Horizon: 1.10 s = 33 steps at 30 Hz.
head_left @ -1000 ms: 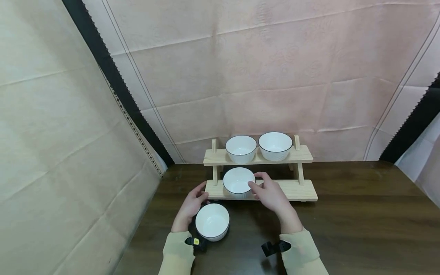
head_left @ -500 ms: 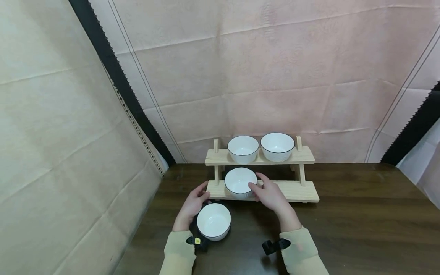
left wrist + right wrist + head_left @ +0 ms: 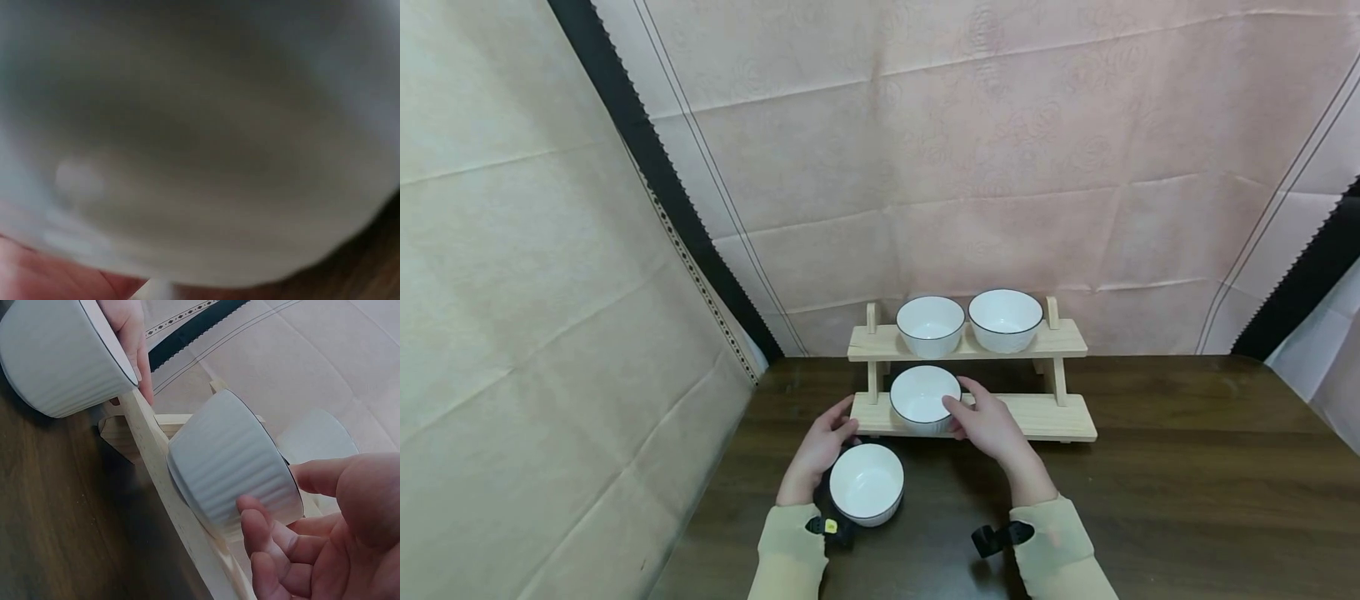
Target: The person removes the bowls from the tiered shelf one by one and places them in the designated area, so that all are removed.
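A white bowl with a dark rim (image 3: 921,396) stands on the lower board of a two-tier wooden rack (image 3: 1030,414). My right hand (image 3: 992,423) holds this bowl at its right side, the thumb at the rim and fingertips against the ribbed outside (image 3: 234,465). At the rack's left end, my left hand (image 3: 818,450) grips the lower board's corner; some of its fingers are hidden. Another white bowl (image 3: 867,483) is on the table just inside my left wrist. Its blurred side (image 3: 206,156) fills most of the left wrist view.
Two more white bowls, a left one (image 3: 930,325) and a right one (image 3: 1005,319), sit side by side on the upper board. The rack stands on a dark wooden table (image 3: 1187,467), close to a pale cloth backdrop (image 3: 1000,167).
The whole head view has shifted slightly since a second ago. Both hands and the bowls keep their places relative to the rack.
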Motion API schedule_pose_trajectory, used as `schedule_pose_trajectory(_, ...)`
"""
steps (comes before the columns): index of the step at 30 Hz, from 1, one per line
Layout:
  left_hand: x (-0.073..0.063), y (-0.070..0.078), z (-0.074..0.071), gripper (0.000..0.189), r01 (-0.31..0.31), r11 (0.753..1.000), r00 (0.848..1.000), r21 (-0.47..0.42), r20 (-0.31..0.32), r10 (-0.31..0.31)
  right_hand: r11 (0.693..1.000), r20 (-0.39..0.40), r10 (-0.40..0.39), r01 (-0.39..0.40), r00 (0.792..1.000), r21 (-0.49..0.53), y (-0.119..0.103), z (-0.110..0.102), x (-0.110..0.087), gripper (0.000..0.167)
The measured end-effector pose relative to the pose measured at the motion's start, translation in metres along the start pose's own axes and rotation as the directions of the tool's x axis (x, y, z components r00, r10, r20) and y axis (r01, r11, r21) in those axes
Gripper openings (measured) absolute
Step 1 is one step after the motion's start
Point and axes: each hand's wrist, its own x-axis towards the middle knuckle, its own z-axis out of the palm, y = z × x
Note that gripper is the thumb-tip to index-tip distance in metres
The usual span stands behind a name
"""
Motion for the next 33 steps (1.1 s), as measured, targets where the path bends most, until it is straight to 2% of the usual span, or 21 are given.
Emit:
schedule_pose_trajectory(15,0.0044,-0.0059,0.0013,0.048,0.004,1.000,1.000,0.012,-0.018,-0.004,1.000,0.011,0.002,-0.002,1.000,0.014,0.0027,0.0004,0.0010,0.059)
schedule_pose_trajectory(33,0.0032,-0.0046,0.0010,0.048,0.003,1.000,1.000,-0.003,-0.013,-0.003,0.999,0.028,0.015,-0.016,1.000,0.034,0.0013,-0.0001,0.0000,0.059)
